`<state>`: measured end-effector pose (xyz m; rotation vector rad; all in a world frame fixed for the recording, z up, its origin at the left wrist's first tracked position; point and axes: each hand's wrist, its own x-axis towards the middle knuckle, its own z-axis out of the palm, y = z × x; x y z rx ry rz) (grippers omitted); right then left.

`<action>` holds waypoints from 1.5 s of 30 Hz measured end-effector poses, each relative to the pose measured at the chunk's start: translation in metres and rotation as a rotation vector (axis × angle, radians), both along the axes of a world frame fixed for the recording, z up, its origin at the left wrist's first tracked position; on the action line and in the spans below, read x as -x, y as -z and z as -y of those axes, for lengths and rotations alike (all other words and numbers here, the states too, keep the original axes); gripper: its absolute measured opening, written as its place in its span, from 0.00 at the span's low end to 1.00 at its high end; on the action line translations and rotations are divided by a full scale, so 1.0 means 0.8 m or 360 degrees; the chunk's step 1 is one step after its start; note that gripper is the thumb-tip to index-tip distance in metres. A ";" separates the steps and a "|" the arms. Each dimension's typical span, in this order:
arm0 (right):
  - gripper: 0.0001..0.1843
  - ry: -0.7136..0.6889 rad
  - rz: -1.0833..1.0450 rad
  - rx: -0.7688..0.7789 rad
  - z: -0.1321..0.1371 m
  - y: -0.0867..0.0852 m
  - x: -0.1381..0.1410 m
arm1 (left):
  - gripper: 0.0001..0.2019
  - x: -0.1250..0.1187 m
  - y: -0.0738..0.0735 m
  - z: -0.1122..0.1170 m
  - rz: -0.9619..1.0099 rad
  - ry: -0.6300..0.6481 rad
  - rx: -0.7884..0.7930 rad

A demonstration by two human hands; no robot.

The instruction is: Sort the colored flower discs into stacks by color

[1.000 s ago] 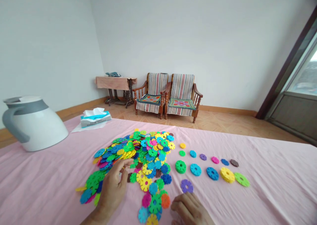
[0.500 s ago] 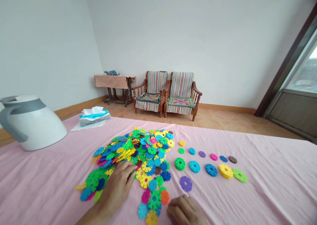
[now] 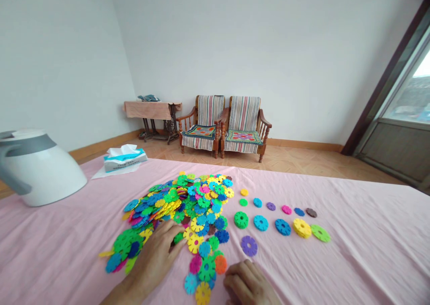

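My left hand [image 3: 157, 251] rests on a heap of notched plastic discs [image 3: 198, 206] in many colours. Its thumb and index finger are apart, with a green disc [image 3: 178, 238] showing in the gap between them. My right hand [image 3: 250, 283] lies curled on the cloth, just right of an orange disc [image 3: 221, 264]; whatever its fingers might hold is hidden. Beyond it lies a purple disc [image 3: 249, 246]. Farther off is a row of larger discs, from a green stack [image 3: 241, 220] to a yellow stack [image 3: 302, 228] and a lime disc [image 3: 320, 233].
Small discs, such as a pink one [image 3: 286, 209], form another row behind. A white and grey jug [image 3: 50, 173] stands at the left, near a tissue box [image 3: 125, 160]. Pink cloth [image 3: 363, 224] covers the table. Two wooden armchairs [image 3: 243, 135] stand by the wall.
The view has shifted slightly, so everything sits a little farther left. The gap between my left thumb and index finger has widened, showing more of the green disc. My right hand stays curled.
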<state>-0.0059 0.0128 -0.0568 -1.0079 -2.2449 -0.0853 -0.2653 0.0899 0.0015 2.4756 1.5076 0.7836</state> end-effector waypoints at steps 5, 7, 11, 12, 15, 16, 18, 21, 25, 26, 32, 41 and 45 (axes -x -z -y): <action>0.07 0.0047 -0.0062 0.0124 0.003 -0.002 0.000 | 0.03 -0.001 0.000 0.001 0.0009 -0.0054 -0.0038; 0.09 0.0074 -0.0092 0.0167 0.003 -0.004 0.001 | 0.03 -0.001 0.000 0.002 0.0063 -0.0040 -0.0095; 0.14 0.0115 -0.0094 0.0272 -0.001 -0.014 0.009 | 0.04 -0.009 -0.007 0.009 0.0149 0.0177 -0.0040; 0.15 0.0141 -0.0086 0.0311 -0.004 -0.019 0.012 | 0.04 -0.012 -0.009 0.012 0.0150 0.0265 0.0003; 0.15 0.0218 -0.0048 0.0371 -0.010 -0.032 0.021 | 0.06 -0.019 -0.014 0.019 0.0095 0.0494 0.0110; 0.16 0.0244 -0.0034 0.0363 -0.012 -0.035 0.024 | 0.09 -0.021 -0.014 0.020 0.0067 0.0543 0.0120; 0.15 0.0300 -0.0028 0.0323 -0.016 -0.040 0.029 | 0.13 -0.023 -0.015 0.023 0.0019 0.0605 0.0107; 0.12 0.0355 -0.0045 0.0287 -0.019 -0.041 0.033 | 0.14 -0.023 -0.015 0.023 -0.0016 0.0636 0.0084; 0.11 0.0340 -0.0040 0.0272 -0.022 -0.033 0.033 | 0.13 -0.022 -0.013 0.022 -0.0020 0.0631 0.0121; 0.11 0.0339 -0.0038 0.0267 -0.023 -0.030 0.033 | 0.13 -0.021 -0.012 0.022 -0.0024 0.0626 0.0127; 0.15 0.0333 -0.0139 0.0361 -0.018 -0.031 0.032 | 0.18 -0.014 -0.007 0.020 -0.0045 0.0584 0.0148; 0.17 0.0314 -0.0404 0.0700 -0.011 -0.036 0.023 | 0.14 -0.016 -0.011 0.020 -0.0019 0.0573 0.0270; 0.10 0.0274 -0.0541 0.0751 -0.009 -0.046 0.021 | 0.14 -0.015 -0.012 0.020 0.0012 0.0597 0.0310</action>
